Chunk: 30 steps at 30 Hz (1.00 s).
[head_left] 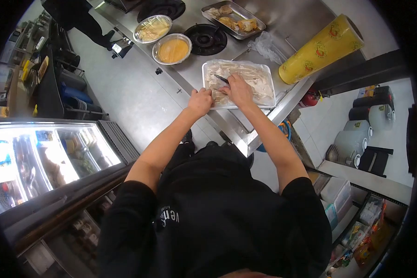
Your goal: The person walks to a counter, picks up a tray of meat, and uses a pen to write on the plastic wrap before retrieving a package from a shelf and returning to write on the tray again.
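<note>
A white tray (272, 95) with pale, thin food (259, 82) under clear film lies on the steel counter. My right hand (239, 91) is over its middle, fingers closed round a dark pen-like object (221, 78) whose tip points to the upper left. My left hand (201, 101) rests at the tray's lower left edge with its fingers curled; whether it pinches the film there is too small to tell. Beyond the tray's upper right corner stands a big yellow roll of film (319, 50), and crumpled clear plastic (266, 46) lies behind the tray.
Two film-covered oval bowls (172, 50) (153, 28) sit left of a black burner (206, 39). A metal pan (234, 19) with food pieces is at the back. A lit glass-topped fridge (55, 157) stands at left. Another person's dark-clothed legs (81, 21) show at upper left.
</note>
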{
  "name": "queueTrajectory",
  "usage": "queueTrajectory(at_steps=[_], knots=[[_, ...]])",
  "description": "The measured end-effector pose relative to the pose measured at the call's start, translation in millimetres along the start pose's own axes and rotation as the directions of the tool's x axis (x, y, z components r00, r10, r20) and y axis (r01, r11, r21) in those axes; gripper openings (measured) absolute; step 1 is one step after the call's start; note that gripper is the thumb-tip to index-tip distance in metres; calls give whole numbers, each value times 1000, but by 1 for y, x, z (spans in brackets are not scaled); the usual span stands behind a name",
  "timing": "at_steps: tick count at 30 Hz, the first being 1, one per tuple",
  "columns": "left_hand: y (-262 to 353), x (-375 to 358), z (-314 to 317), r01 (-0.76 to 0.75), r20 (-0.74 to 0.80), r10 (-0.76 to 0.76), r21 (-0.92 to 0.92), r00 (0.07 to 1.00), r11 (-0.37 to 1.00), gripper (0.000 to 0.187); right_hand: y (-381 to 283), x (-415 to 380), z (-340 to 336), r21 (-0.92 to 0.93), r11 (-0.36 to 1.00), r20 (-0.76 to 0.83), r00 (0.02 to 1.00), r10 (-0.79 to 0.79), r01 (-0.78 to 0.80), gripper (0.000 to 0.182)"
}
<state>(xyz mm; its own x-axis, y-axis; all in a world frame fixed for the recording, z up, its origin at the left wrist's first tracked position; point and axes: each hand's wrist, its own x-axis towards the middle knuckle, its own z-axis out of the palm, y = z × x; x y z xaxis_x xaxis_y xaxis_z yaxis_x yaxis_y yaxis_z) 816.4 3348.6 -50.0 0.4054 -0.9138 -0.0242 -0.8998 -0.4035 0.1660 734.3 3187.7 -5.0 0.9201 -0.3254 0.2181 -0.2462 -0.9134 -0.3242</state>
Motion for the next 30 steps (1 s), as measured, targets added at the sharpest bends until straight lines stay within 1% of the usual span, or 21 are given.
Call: queueTrajectory(at_steps=[2, 3, 5, 6, 8, 9, 11, 12, 14, 21, 23, 27, 30], knots=[[3, 1, 2, 5, 22, -7, 84, 1000, 996, 14, -1, 1, -2, -8, 1000, 45, 999, 21, -20, 39], [3, 2, 0, 4, 24, -6, 83, 1000, 997, 14, -2, 0, -3, -8, 1000, 46, 999, 23, -22, 39], [2, 5, -2, -81, 59, 74, 128, 996, 988, 14, -3, 0, -5, 1, 1000, 44, 999, 6, -6, 39], [2, 5, 0, -81, 57, 74, 127, 996, 989, 14, -3, 0, -6, -2, 1000, 43, 999, 5, -5, 39], [0, 4, 2, -148, -71, 156, 107, 985, 983, 14, -3, 1, -7, -1, 1000, 71, 997, 28, -28, 38], [-2, 4, 1, -150, -70, 158, 106, 985, 983, 14, -2, 2, -7, -1, 1000, 71, 997, 30, -30, 38], [-4, 4, 0, -99, -139, 100, 13, 985, 995, 15, -1, 2, -7, 21, 1000, 62, 998, 6, -7, 37], [-4, 5, -1, -97, -136, 98, 12, 986, 995, 15, 0, 2, -6, 23, 1000, 64, 998, 6, -7, 37], [-6, 8, -3, -99, -187, 81, -88, 979, 991, 16, 1, 3, -6, 9, 1000, 51, 999, -19, 18, 37], [-6, 12, -2, -123, -247, 85, -142, 965, 982, 15, 2, 7, -6, 9, 1000, 84, 996, -11, 10, 35], [-6, 16, -6, -146, -309, 109, -101, 945, 984, 18, 4, 8, -6, 9, 1000, 101, 995, -14, 13, 33], [-4, 25, -18, -124, -281, 108, -40, 953, 991, 18, 5, 9, -12, 25, 999, 97, 995, -28, 26, 32], [-4, 26, -25, -140, -280, 136, 7, 950, 990, 18, 6, 11, -15, 27, 1000, 136, 990, -20, 16, 31]])
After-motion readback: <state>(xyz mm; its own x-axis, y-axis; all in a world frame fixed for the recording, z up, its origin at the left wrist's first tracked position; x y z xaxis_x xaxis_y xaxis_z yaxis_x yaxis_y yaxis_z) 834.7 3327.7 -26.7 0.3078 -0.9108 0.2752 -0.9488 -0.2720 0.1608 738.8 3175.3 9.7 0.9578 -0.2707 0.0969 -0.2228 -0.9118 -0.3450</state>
